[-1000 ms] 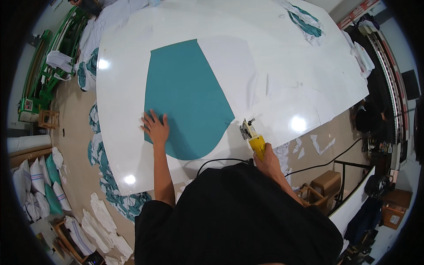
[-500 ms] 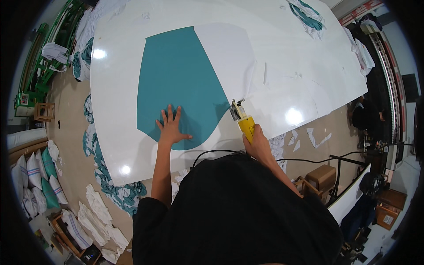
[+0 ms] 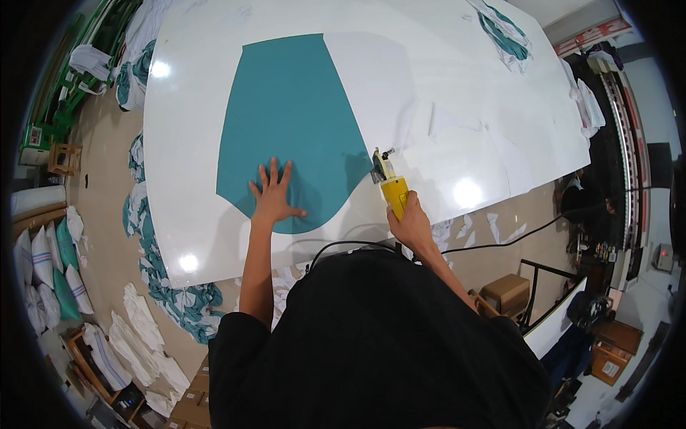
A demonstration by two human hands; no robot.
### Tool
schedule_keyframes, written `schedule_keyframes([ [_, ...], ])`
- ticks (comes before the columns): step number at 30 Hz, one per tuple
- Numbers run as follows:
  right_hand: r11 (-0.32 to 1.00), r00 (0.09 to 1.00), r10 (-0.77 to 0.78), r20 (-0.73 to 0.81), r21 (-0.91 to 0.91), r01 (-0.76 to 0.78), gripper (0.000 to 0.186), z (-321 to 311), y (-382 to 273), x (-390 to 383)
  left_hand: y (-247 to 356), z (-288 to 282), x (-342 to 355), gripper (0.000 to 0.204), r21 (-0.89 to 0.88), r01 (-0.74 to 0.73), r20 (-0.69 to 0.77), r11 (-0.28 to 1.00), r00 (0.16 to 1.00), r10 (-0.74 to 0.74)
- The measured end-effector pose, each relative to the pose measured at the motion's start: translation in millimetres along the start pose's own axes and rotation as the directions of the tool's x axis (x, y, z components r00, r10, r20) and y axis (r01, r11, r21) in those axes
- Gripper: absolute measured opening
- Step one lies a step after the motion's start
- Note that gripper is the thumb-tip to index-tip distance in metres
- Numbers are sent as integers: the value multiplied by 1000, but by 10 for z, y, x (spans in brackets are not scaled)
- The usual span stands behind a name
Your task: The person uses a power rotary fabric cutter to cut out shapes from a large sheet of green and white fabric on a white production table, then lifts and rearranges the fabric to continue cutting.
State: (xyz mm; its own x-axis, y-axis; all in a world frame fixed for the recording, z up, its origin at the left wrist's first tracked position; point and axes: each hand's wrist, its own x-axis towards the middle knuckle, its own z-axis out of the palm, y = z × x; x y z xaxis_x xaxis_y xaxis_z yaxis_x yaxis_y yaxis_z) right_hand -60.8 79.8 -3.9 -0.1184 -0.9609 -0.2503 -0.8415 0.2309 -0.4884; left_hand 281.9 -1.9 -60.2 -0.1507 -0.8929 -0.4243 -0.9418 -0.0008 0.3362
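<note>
Near the surface's (image 3: 186, 179) front edge, left hand (image 3: 273, 200) presses teal fabric (image 3: 286, 121), fingers (image 3: 274, 171) spread apart; right hand (image 3: 411, 225), fingers clamped, grips a yellow cutter (image 3: 389, 182) at the fabric's right edge.

Matt teal cloth (image 3: 293, 121), glossy smooth white table (image 3: 186, 214), yellow plastic cutter (image 3: 391, 187) with metal blade

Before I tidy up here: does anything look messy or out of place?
Yes: teal and white fabric scraps lie heaped on the floor along the table's left edge, with more white offcuts on the floor to the right.
</note>
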Motion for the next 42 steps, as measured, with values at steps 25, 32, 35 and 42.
schedule_keyframes([
  [25,991,995,-102,11,-84,102,51,-90,-483,1299,6,-55,-37,146,-11,-15,-24,1000,1000,15],
  [32,988,994,-102,24,-113,104,53,-117,-711,1799,3,-60,-23,145,-30,-5,-26,1000,1000,4],
  [35,984,991,-134,26,-115,136,56,-108,-754,1994,-12,-51,-32,145,-48,-17,-46,999,999,15],
  [42,981,989,-148,23,-126,149,54,-124,-969,2425,-30,-33,-39,144,-63,-28,-74,998,997,24],
])
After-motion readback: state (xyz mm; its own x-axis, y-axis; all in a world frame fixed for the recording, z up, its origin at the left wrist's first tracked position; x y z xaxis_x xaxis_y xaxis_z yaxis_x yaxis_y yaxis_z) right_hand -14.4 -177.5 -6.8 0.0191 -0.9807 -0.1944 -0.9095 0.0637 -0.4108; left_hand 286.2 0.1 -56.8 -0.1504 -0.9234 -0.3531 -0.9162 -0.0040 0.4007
